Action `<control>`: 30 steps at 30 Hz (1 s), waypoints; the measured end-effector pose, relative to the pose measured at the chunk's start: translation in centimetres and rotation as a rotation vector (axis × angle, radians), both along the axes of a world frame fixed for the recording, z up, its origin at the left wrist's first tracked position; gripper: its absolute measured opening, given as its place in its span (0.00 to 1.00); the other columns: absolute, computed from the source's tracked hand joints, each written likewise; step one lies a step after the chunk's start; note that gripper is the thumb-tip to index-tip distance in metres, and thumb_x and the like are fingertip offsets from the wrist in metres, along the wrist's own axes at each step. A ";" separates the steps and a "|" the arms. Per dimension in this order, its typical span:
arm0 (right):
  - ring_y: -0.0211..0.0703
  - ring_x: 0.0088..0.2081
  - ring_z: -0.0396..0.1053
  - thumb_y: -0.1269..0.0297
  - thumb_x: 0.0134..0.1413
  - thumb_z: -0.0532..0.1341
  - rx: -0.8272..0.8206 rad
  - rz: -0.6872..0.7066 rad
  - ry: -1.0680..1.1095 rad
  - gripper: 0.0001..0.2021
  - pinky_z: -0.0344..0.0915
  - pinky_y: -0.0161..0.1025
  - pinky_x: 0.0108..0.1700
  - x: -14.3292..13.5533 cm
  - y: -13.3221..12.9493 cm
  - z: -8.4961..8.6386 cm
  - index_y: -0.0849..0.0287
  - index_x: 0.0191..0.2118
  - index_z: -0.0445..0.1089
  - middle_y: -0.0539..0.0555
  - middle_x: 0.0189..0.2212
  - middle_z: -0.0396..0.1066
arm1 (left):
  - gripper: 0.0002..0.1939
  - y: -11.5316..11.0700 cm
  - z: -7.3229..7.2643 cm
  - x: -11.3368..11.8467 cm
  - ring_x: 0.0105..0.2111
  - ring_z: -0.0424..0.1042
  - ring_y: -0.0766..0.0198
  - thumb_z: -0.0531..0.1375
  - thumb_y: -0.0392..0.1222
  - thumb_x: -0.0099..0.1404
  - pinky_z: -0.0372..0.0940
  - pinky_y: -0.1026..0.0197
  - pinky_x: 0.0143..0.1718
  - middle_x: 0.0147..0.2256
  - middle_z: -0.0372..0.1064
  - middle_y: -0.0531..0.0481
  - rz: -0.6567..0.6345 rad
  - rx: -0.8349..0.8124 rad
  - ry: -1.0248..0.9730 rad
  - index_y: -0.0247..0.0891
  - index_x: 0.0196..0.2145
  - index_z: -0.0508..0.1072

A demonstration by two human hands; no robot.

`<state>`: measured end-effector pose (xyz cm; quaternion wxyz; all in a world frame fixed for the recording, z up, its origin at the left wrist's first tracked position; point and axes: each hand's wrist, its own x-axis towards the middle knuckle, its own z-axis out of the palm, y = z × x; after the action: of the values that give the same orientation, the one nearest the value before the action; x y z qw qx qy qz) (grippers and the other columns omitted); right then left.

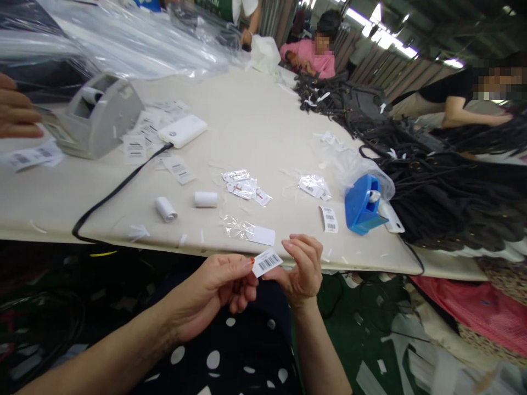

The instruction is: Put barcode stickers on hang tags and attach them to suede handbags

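Note:
Between my hands, just off the table's front edge, is a white barcode tag (267, 262). My left hand (228, 282) pinches its left end between thumb and fingers. At the tag's right side my right hand (302, 269) is raised with fingers apart, its thumb at the lower edge. Just beyond them a blank white tag (262, 235) lies on the table (251, 131) beside clear plastic loops. Farther back are a pile of printed tags (245, 186), another small tag pile (313, 186) and a barcode sticker strip (329, 219).
A blue tape dispenser (364, 206) stands right; a grey dispenser (102, 115) stands left, near another person's hand (18, 112). White rolls (206, 199), a white device (182, 130) with a black cable, and black garments (465, 203) lie about. People sit beyond.

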<state>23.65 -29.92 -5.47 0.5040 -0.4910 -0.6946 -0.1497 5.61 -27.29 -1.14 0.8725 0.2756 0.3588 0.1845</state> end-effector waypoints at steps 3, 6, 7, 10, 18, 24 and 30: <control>0.48 0.39 0.68 0.55 0.47 0.63 -0.018 -0.006 -0.047 0.19 0.63 0.47 0.41 -0.1 -0.1 0.1 0.53 0.45 0.63 0.53 0.33 0.70 | 0.13 0.2 -0.3 0.1 0.17 0.61 0.73 0.63 0.46 0.51 0.54 0.70 0.18 0.19 0.66 0.51 0.023 0.007 0.020 0.32 0.23 0.69; 0.48 0.40 0.67 0.55 0.46 0.64 -0.034 0.003 -0.044 0.20 0.62 0.47 0.42 0.0 -0.2 -0.2 0.53 0.46 0.62 0.54 0.33 0.70 | 0.12 0.3 -0.6 0.1 0.16 0.60 0.73 0.65 0.45 0.49 0.53 0.70 0.18 0.18 0.66 0.52 0.020 0.012 0.051 0.33 0.22 0.69; 0.48 0.40 0.67 0.55 0.46 0.64 -0.040 0.007 -0.037 0.20 0.62 0.47 0.42 0.1 -0.3 -0.3 0.53 0.46 0.63 0.54 0.34 0.70 | 0.12 0.4 -0.6 0.1 0.16 0.59 0.73 0.65 0.45 0.48 0.52 0.70 0.18 0.18 0.65 0.52 0.008 0.016 0.062 0.33 0.21 0.69; 0.49 0.41 0.67 0.54 0.48 0.63 -0.061 0.021 -0.009 0.20 0.62 0.48 0.42 0.3 -0.3 -0.5 0.54 0.47 0.63 0.54 0.34 0.70 | 0.13 0.5 -0.4 -0.1 0.16 0.59 0.73 0.65 0.45 0.48 0.50 0.71 0.17 0.17 0.65 0.52 -0.039 0.039 0.080 0.33 0.20 0.68; 0.49 0.41 0.66 0.56 0.52 0.60 -0.103 0.050 0.073 0.18 0.64 0.50 0.42 0.8 -0.5 -1.3 0.57 0.47 0.64 0.56 0.34 0.69 | 0.13 2.2 -3.6 -4.1 0.19 0.62 0.71 0.63 0.47 0.50 0.54 0.70 0.20 0.20 0.68 0.51 0.106 0.410 0.440 0.34 0.22 0.70; 0.49 0.41 0.66 0.57 0.53 0.59 -0.151 0.099 0.092 0.15 0.64 0.50 0.41 0.3 -0.3 -1.9 0.57 0.45 0.65 0.56 0.34 0.68 | 0.14 3.3 -8.9 -7.1 0.16 0.61 0.72 0.65 0.47 0.44 0.52 0.70 0.17 0.19 0.68 0.51 0.593 0.192 0.535 0.32 0.22 0.69; 0.50 0.41 0.65 0.60 0.54 0.59 -0.173 0.132 0.104 0.14 0.64 0.50 0.40 0.0 -0.3 -1.8 0.58 0.45 0.65 0.56 0.34 0.68 | 0.15 3.0 -10.9 -6.7 0.16 0.62 0.72 0.66 0.47 0.44 0.55 0.69 0.18 0.17 0.68 0.51 0.819 0.212 0.516 0.31 0.22 0.70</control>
<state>23.61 -30.20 -7.25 0.5039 -0.4931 -0.7085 -0.0301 -1.13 -24.28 -12.05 0.5781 0.2360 0.6212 0.4735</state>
